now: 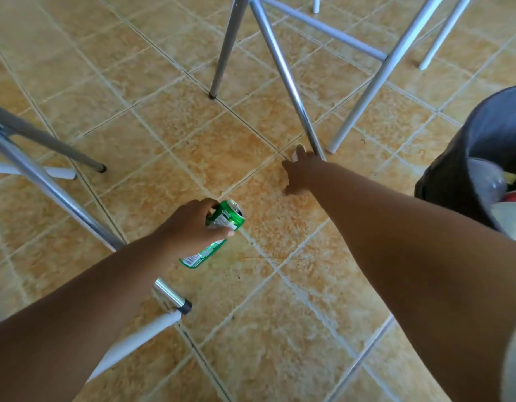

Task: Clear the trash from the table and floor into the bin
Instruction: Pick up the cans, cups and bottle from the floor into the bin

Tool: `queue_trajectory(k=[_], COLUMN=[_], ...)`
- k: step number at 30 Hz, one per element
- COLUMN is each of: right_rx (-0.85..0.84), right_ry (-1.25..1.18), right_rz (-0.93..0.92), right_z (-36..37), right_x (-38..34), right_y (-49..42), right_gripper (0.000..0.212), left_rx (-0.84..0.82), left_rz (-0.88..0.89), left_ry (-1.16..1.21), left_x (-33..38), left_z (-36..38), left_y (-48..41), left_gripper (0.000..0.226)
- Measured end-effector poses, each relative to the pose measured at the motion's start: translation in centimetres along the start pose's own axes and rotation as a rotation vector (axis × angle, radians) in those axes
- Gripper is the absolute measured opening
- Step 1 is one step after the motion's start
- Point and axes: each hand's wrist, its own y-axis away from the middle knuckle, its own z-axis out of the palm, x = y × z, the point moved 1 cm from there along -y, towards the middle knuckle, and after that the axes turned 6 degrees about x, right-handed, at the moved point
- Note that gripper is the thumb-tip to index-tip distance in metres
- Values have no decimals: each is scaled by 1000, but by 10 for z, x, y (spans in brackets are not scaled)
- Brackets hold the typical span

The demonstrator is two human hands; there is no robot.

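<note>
My left hand grips a green drink can just above the tiled floor, fingers curled over its upper part. My right hand reaches far forward to the foot of a metal chair leg, where its fingertips touch a small white scrap. Most of the scrap is hidden behind the fingers, so I cannot tell whether it is pinched. A black bin stands at the right edge, with a clear plastic bottle and other trash inside.
Silver chair and table legs cross the top of the view and slant in from the left. One leg with a black tip passes under my left forearm. Tan floor tiles lie open in front of me.
</note>
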Motion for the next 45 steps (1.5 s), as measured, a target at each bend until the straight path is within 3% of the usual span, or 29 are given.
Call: queue_trajectory(k=[4,6,15,22,27,31,34,37,40,45], right_rx=[237,327,401,780,996,999,1028,1040,1034,943], right_ry=[0,-29,-218,-346,-262,-262,-243,-283,-347,-357], right_rz=[-30,-77,-171,-275,-399,-358,-236,-105,-4,-23], right_z=[5,9,49,-10,-87,-126,-127,-101,-66,-29], right_x=[-1,-4,-20,-21,31,111,175,223,247,255], right_y=[25,40,100,186,269,331,371,394,400,393], right_gripper=[39,26,36,22,24,24,24,26,29,31], left_rx=[13,32,86,173,184,196,142,102,50,0], left_rz=[-89,-114,-115,-141,17,114,216,274,256,127], left_ry=[59,91,110,210,260,566,657,660,588,538], left_x=[-4,-4,20,54,126,200,257,308,346,362], left_z=[-1,-2,1,-22,-44,-59,-59,-47,-28,12], left_y=[-4,-3,1,19,37,56,67,69,64,55], left_gripper=[48,47,45,49,55,62,52,45,56,71])
